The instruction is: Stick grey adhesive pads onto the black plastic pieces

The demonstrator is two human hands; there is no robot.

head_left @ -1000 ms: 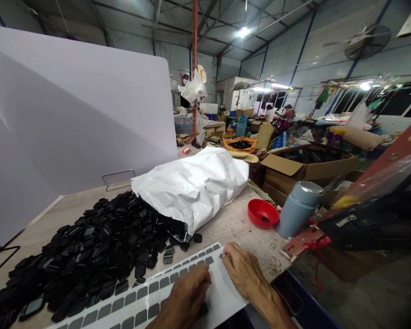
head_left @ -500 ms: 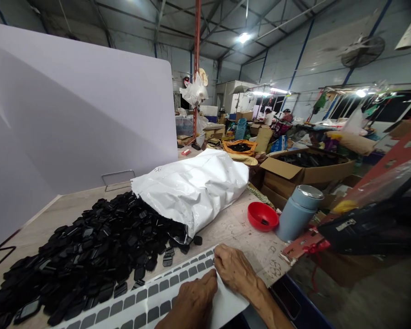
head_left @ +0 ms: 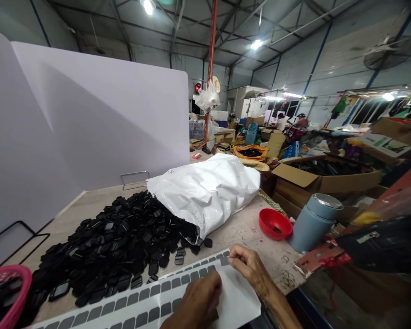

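While a white sheet of grey rectangular stickers (head_left: 164, 299) lies flat along the near edge of the worktable (head_left: 246, 230), the person's right hand (head_left: 250, 267) pinches at its far right corner with fingertips drawn together, and the left hand (head_left: 198, 301) rests knuckles-up on the sheet's bare white part, fingers curled under; whether either hand holds a sticker is too small to make out. The sheet's near edge and the left wrist are cut off by the bottom of the frame. Just beyond the sheet spreads a heap of small black plastic parts (head_left: 123, 242), spilling from the mouth of a white plastic bag (head_left: 208, 194); a few loose parts touch the sheet's far edge. A red bowl (head_left: 275, 224) and a grey-blue flask (head_left: 315, 221) stand near each other to the right. A white partition (head_left: 89, 123) blocks the view behind the heap. Compared with half a second before, the view has swung left: a pink basket (head_left: 12, 292), half cut off, now shows at the lower left, and the right hand has lifted slightly at the corner.
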